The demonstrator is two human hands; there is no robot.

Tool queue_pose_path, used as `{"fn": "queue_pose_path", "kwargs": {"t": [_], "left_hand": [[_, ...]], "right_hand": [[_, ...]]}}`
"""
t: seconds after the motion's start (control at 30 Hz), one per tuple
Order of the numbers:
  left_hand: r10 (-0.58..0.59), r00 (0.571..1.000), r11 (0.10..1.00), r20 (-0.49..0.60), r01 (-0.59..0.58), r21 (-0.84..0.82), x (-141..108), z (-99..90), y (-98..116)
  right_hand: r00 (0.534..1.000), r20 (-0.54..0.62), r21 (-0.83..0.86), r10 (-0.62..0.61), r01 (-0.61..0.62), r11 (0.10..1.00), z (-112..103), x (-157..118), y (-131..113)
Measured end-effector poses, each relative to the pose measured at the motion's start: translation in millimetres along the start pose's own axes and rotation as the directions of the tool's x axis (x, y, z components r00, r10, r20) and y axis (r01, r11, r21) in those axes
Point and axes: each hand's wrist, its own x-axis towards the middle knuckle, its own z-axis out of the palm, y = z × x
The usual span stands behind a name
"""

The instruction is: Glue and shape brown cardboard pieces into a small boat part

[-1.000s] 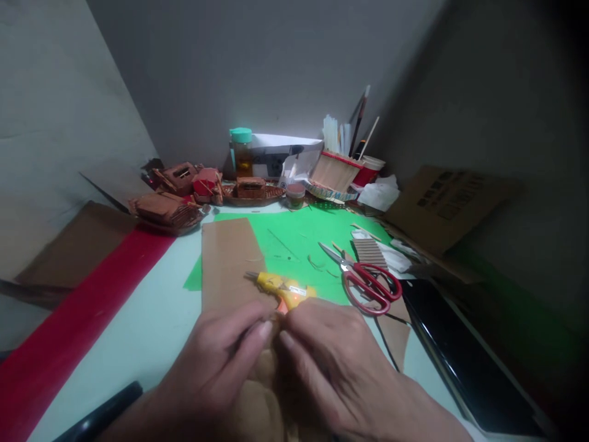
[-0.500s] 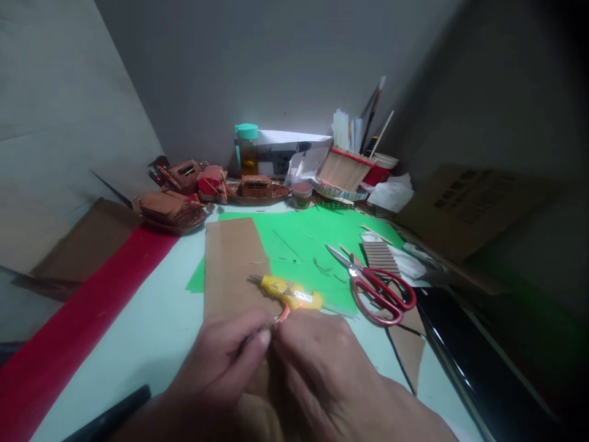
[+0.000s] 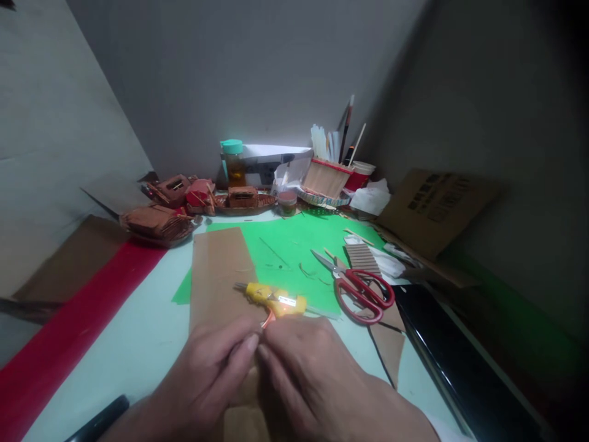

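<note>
My left hand (image 3: 221, 365) and my right hand (image 3: 310, 368) meet at the front middle of the table, fingertips pinched together. Whatever lies between the fingers is too small and hidden to name. Just beyond them rests a yellow glue gun (image 3: 276, 299), its nozzle pointing left over a flat piece of brown cardboard (image 3: 221, 258). Under my hands more brown cardboard (image 3: 246, 423) shows. To the right of the glue gun lie red-handled scissors (image 3: 361, 291) with their blades slightly apart, partly on a green sheet (image 3: 285, 239).
Brown model boats (image 3: 159, 224) stand at the back left. Behind the green sheet are a teal-lidded bottle (image 3: 234, 164), a small jar (image 3: 288, 202) and a stick-built holder (image 3: 327, 178). A black glossy object (image 3: 442, 344) lies right, a red strip (image 3: 87, 313) left, a cardboard box (image 3: 437, 212) far right.
The view has shifted, so the table's things appear farther left and those at the back slightly lower. My hands stay pinched together in front of the glue gun.
</note>
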Motion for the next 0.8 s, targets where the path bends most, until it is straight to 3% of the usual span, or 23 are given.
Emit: {"fn": "queue_pose_path", "kwargs": {"t": [0.07,0.17,0.27,0.4,0.5,0.63,0.8], "left_hand": [[0.041,0.999,0.997,-0.024,-0.039,0.066,-0.8,2.2,-0.2],[0.08,0.996,0.991,-0.048,-0.075,0.108,-2.3,6.0,1.0],[0.041,0.997,0.995,-0.07,-0.034,0.095,-3.7,9.7,-0.3],[-0.018,0.993,0.999,-0.118,0.024,0.044,-1.8,8.6,-3.9],[-0.115,0.971,0.993,-0.208,0.109,-0.042,4.0,-0.2,-4.5],[-0.24,0.908,0.968,-0.343,0.198,-0.153,13.2,-15.7,-6.2],[-0.209,0.906,0.974,-0.369,0.158,-0.162,16.9,-20.0,-8.6]], "right_hand": [[0.993,-0.103,0.011,0.054,-0.053,0.999,2.6,-5.8,-5.4],[0.977,-0.212,0.027,0.025,-0.019,0.999,7.2,-12.4,-9.8],[0.984,-0.177,0.003,0.024,-0.024,1.0,9.6,-10.9,-6.4],[0.995,-0.053,0.053,-0.085,0.088,0.995,0.0,1.1,3.6],[0.989,-0.149,0.215,-0.006,0.039,0.976,-15.1,7.4,8.4],[0.929,-0.35,0.374,0.123,0.019,0.927,-28.6,11.8,18.3],[0.93,-0.339,0.398,0.144,0.003,0.917,-27.2,16.8,29.1]]}}
